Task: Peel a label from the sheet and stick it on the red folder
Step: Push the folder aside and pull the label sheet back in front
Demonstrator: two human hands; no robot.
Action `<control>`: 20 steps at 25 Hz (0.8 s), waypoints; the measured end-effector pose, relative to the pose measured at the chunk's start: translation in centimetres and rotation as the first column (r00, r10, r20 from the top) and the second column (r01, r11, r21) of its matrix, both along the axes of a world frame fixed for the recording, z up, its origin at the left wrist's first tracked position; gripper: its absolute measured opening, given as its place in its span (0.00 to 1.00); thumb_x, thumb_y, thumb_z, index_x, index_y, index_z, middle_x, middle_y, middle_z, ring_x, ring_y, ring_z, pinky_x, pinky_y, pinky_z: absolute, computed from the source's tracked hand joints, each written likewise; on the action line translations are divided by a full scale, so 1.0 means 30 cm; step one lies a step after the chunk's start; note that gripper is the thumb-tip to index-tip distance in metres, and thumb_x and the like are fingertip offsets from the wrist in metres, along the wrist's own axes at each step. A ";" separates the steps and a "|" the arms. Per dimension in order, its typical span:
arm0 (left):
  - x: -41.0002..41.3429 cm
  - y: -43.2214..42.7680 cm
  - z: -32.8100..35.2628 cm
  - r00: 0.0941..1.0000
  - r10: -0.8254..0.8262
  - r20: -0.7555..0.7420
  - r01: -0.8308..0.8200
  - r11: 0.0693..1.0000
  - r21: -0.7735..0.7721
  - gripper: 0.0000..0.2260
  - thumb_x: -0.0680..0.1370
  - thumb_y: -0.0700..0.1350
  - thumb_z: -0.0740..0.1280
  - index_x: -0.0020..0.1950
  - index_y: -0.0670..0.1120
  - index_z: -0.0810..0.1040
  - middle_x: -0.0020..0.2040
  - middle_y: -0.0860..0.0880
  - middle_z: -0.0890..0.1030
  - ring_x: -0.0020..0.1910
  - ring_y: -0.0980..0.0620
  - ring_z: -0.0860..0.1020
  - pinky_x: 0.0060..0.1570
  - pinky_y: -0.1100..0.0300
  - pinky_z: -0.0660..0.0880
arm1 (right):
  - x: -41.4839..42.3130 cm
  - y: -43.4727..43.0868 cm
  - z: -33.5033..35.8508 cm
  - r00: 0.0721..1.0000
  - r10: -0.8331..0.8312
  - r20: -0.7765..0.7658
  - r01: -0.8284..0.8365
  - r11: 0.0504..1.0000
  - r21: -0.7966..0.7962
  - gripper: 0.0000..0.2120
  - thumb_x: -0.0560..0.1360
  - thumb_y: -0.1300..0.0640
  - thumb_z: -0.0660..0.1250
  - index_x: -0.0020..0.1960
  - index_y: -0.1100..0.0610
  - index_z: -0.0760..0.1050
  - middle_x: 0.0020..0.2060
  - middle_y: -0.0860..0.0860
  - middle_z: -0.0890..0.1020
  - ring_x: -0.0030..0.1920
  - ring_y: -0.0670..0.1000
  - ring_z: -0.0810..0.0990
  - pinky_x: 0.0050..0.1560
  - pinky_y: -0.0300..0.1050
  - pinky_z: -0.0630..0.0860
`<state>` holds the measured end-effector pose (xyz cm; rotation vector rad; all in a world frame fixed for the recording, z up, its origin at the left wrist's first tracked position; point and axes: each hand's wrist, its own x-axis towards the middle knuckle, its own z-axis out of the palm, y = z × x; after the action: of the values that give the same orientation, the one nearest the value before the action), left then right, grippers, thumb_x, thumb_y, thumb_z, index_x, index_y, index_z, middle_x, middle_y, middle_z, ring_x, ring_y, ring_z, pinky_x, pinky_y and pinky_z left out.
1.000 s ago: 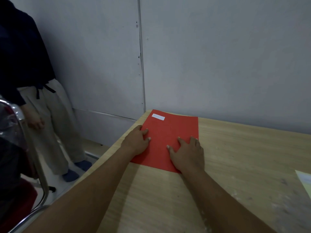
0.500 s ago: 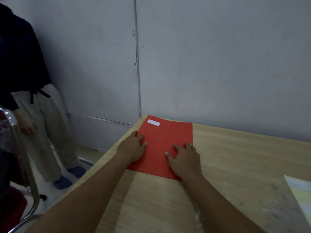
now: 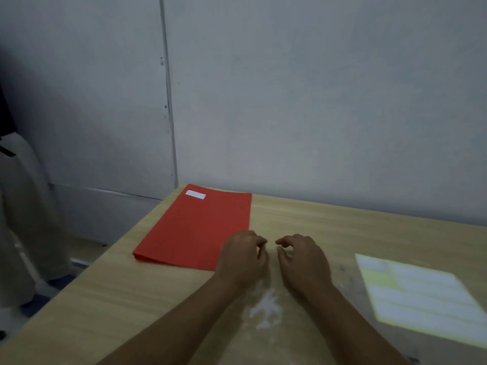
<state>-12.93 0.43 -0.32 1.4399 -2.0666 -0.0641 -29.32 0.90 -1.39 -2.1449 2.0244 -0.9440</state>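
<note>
Red folder [image 3: 195,230], one, lies flat at the tabletop's [image 3: 105,299] far left corner, one white label [image 3: 195,194] on its far end. Left hand [image 3: 241,259] overlaps its near right corner; right hand [image 3: 303,262] beside, both with fingers loosely curled, empty. One label sheet [image 3: 421,296] lies right.

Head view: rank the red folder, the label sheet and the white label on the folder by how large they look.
1. red folder and label sheet: they look alike in area; the sheet lies nearer the camera and is cut off by the frame edge, so no ranking.
2. white label: clearly smallest.
</note>
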 end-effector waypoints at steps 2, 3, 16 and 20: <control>-0.149 0.057 -0.019 0.997 -0.074 -0.032 0.074 0.997 0.025 0.16 0.77 0.49 0.61 0.60 0.48 0.84 0.53 0.50 0.84 0.53 0.49 0.78 0.54 0.53 0.74 | -0.129 0.059 0.003 0.999 -0.052 -0.010 0.052 0.998 0.031 0.11 0.77 0.50 0.64 0.57 0.45 0.80 0.53 0.45 0.82 0.57 0.50 0.77 0.55 0.49 0.75; -0.224 0.086 -0.029 0.994 -0.103 -0.043 0.105 0.994 0.040 0.16 0.77 0.49 0.61 0.60 0.48 0.83 0.53 0.49 0.83 0.54 0.49 0.78 0.54 0.53 0.74 | -0.196 0.093 0.008 0.997 -0.081 -0.022 0.082 0.996 0.045 0.12 0.77 0.50 0.64 0.59 0.46 0.79 0.55 0.46 0.82 0.58 0.51 0.76 0.55 0.48 0.75; -0.728 0.287 -0.090 0.990 -0.106 -0.094 0.120 0.981 0.153 0.22 0.79 0.56 0.61 0.71 0.49 0.74 0.68 0.51 0.73 0.68 0.50 0.70 0.66 0.55 0.68 | -0.803 0.452 -0.043 0.937 -0.347 0.024 0.345 0.936 0.074 0.24 0.76 0.43 0.65 0.70 0.47 0.71 0.67 0.48 0.75 0.67 0.53 0.73 0.64 0.50 0.73; -0.776 0.293 -0.114 0.994 -0.104 -0.030 0.108 0.974 0.198 0.27 0.80 0.57 0.58 0.77 0.48 0.65 0.78 0.50 0.63 0.78 0.50 0.59 0.76 0.54 0.56 | -0.873 0.486 -0.053 0.942 -0.335 0.038 0.330 0.939 0.097 0.26 0.77 0.44 0.65 0.73 0.48 0.68 0.71 0.49 0.72 0.71 0.52 0.69 0.69 0.49 0.69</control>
<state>-36.19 9.22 -3.74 1.4366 -2.1703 -0.3369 -55.51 15.48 -2.96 -1.7445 2.3997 -0.9106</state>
